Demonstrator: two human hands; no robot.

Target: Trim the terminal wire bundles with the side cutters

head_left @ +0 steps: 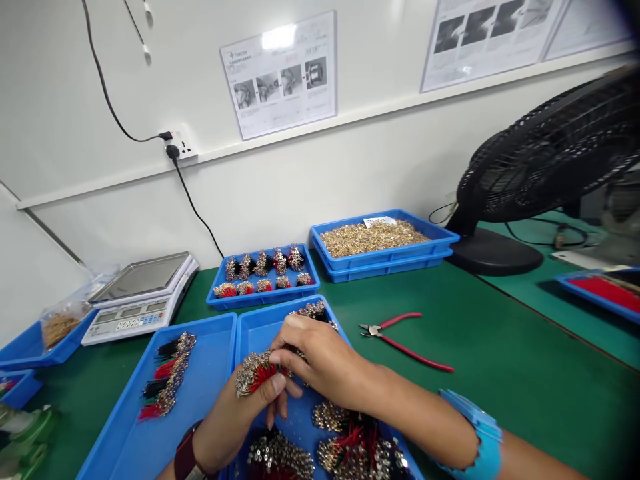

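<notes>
A bundle of short red wires with shiny metal terminals (254, 375) rests in my left hand (233, 413), its thumb laid across the wires. My right hand (323, 357) comes over from the right, thumb and fingers closed at the bundle's upper side; its fingertips are partly hidden. Both hands are above a blue tray (253, 331). Beneath them in that tray lie more terminal bundles (280, 453) with red and dark wires. A second blue tray (203, 373) to the left holds a row of black and red bundles (170, 377).
Red-handled cutters (407, 337) lie open on the green table (480, 333). Behind are a tray of sorted bundles (264, 299), stacked trays of gold terminals (370, 239) and a black fan (545, 153). A scale (140, 293) and bagged parts (63, 327) stand left.
</notes>
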